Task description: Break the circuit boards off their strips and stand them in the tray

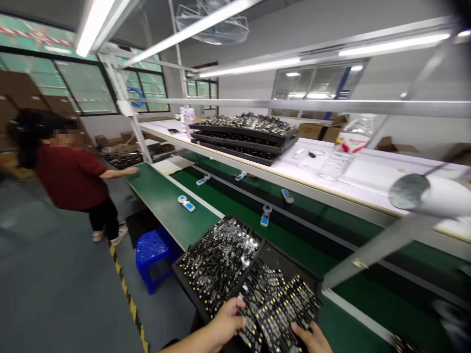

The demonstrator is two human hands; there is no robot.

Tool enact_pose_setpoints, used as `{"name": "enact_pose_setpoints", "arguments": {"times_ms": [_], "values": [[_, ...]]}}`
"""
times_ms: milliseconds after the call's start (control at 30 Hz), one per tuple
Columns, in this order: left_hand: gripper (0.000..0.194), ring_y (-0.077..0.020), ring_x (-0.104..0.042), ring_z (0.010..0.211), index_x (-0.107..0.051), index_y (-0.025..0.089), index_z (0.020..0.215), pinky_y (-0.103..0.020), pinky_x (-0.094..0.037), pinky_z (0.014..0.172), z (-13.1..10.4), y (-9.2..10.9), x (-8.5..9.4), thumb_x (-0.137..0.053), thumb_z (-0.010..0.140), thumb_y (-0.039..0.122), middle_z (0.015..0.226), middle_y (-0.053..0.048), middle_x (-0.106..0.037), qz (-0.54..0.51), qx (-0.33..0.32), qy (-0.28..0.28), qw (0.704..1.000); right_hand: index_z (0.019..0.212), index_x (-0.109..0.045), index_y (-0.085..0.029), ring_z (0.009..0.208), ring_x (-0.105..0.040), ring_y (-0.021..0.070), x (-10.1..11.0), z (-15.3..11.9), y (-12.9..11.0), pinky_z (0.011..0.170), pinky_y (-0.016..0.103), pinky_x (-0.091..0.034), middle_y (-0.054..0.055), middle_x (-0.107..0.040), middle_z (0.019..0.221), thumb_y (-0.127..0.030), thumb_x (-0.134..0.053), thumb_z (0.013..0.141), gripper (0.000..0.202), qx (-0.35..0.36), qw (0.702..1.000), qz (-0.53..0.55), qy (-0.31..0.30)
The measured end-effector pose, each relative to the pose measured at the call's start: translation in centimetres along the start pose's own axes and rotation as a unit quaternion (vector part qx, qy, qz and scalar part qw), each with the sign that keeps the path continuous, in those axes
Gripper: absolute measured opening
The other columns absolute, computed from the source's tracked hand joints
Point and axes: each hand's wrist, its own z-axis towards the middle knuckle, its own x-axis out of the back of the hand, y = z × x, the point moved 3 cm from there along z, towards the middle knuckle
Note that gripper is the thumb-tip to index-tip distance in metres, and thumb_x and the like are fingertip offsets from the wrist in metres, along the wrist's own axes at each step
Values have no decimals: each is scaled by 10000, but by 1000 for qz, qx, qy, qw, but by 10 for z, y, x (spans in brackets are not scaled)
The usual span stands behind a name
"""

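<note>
A black tray [287,255] lies across the front of the green bench, split by a divider into two sections. Its left section is filled with small dark circuit boards [221,260] bearing yellow dots. Over the right section are larger panels of circuit boards [283,311], several stacked unevenly. My left hand [228,321] grips the left edge of these panels, its fingers curled. At their lower right edge, my right hand [312,338] is closed on the same panels, thumb on top; its other fingers are mostly hidden.
Small white and blue handheld devices [265,215] lie on the green conveyor [224,196]. More loaded black trays [239,139] are stacked on the shelf above. A slanted metal post [368,255] stands at right. A blue stool [152,250] and a person in red [69,171] are left.
</note>
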Motion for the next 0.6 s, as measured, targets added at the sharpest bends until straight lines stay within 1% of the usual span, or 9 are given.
{"name": "enact_pose_setpoints", "arguments": {"times_ms": [67,133,200,267,367,433,500,533,600], "values": [[341,-97,-464,510,-607,183,906,-211,-276,460,0,3,2,-632,567,210,628,55,-565,-15,0,-25,1000,946,-579,-229,1023,-641,342,8,-20,7,923,416,-502,103,-732,940,-537,-782,477,596,24,998,51,-3],[374,-92,-444,479,-610,173,951,-212,-265,461,3,5,5,-628,587,255,568,68,-530,-23,4,-36,999,1011,-548,-223,1037,-637,326,25,-36,16,939,415,-485,94,-731,965,-490,-801,514,618,44,994,102,10],[395,-102,-486,512,-602,178,988,-216,-306,490,6,7,8,-622,610,293,611,53,-568,-30,12,-44,999,1058,-517,-220,1020,-646,318,55,-48,25,940,419,-476,91,-731,967,-440,-817,519,655,59,987,141,43],[403,-111,-518,537,-592,188,1021,-221,-338,509,9,9,13,-609,641,321,657,39,-601,-30,28,-47,998,1086,-496,-222,971,-665,310,95,-56,32,919,416,-483,84,-733,934,-406,-821,513,684,57,985,149,72],[405,-120,-560,588,-590,197,1066,-225,-379,541,6,12,24,-609,678,315,730,17,-644,-43,61,-31,997,1073,-502,-213,905,-679,294,161,-63,44,881,385,-494,85,-728,905,-380,-823,470,703,18,987,89,130],[417,-127,-582,631,-598,203,1081,-225,-402,566,1,13,31,-641,678,299,775,5,-666,-49,81,-9,995,1063,-521,-180,892,-676,291,197,-61,51,861,365,-495,108,-720,921,-406,-807,454,710,-15,983,25,183],[427,-134,-593,644,-612,204,1078,-225,-413,573,-4,13,34,-673,665,295,770,1,-674,-46,98,4,994,1050,-546,-145,897,-670,293,217,-55,55,844,350,-494,136,-713,932,-445,-765,478,682,-41,973,-37,223],[428,-139,-596,645,-619,204,1072,-226,-418,573,-6,12,34,-684,660,297,760,1,-677,-46,105,4,993,1042,-559,-134,908,-666,296,222,-51,57,842,348,-492,148,-709,936,-454,-740,497,657,-50,968,-61,236],[416,-144,-601,641,-633,199,1045,-231,-427,577,-10,9,30,-701,644,290,740,0,-683,-55,116,-4,992,1026,-585,-111,955,-648,323,223,-42,56,856,366,-481,186,-695,961,-434,-704,523,610,-62,960,-96,255]]}}
